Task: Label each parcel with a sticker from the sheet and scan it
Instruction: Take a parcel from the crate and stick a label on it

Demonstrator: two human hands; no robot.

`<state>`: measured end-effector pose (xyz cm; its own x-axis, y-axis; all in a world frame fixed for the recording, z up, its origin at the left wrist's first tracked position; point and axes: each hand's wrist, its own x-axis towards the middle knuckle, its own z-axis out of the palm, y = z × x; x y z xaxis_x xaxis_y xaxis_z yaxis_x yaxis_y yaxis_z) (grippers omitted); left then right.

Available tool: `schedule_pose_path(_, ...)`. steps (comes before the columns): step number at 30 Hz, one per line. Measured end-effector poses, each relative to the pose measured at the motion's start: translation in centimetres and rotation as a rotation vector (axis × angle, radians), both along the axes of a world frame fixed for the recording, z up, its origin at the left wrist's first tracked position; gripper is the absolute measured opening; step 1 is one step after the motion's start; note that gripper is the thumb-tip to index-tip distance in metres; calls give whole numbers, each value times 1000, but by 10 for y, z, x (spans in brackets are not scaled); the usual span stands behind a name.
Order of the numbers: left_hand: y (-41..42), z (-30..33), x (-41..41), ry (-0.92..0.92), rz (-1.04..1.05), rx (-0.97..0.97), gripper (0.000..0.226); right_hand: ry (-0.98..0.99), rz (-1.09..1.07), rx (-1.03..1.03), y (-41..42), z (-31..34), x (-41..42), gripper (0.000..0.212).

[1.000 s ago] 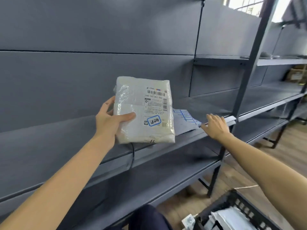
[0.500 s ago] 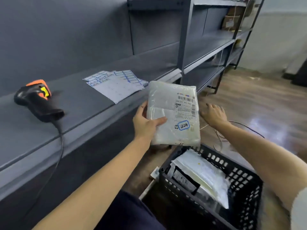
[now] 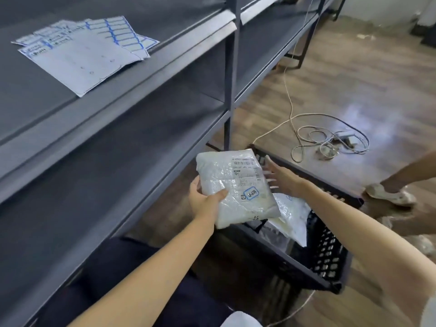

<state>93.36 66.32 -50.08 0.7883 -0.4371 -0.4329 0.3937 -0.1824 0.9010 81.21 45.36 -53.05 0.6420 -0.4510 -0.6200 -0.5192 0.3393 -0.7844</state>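
Note:
My left hand (image 3: 204, 202) grips a white plastic parcel (image 3: 238, 187) by its left edge, thumb on its face, above a black crate (image 3: 328, 258) on the floor. The parcel bears a shipping label with a barcode and a blue-framed sticker (image 3: 251, 193). My right hand (image 3: 280, 178) hovers at the parcel's right edge with fingers spread and straight. Sticker sheets (image 3: 82, 50) lie on the grey shelf (image 3: 77, 107) at the upper left. More white parcels (image 3: 292, 218) lie in the crate. The scanner is out of view.
Grey metal shelving runs along the left, with an upright post (image 3: 230, 74) near the crate. Loose cables (image 3: 330, 142) coil on the wooden floor. Another person's foot in a shoe (image 3: 389, 194) stands at the right, close to the crate.
The view has swung down from the shelf toward the floor. My left hand has lowered the parcel over the crate, and my right hand has come up beside its right edge. The scanner has left the view.

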Motion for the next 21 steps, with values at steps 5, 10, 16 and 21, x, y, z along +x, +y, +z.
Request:
schedule_pose_path(5, -2, -25, 0, 35, -23, 46, 70, -224, 239, 181, 4, -22, 6, 43)
schedule_pose_path(10, 10, -44, 17, -56, -179, 130, 66, -206, 264, 21, -26, -24, 7, 48)
schedule_pose_path(16, 24, -50, 45, -184, -151, 304, 55, -1, 208, -78, -56, -42, -5, 53)
schedule_pose_path(21, 34, -54, 50, -168, -137, 368, 54, 210, 276, -193, -40, -62, 14, 51)
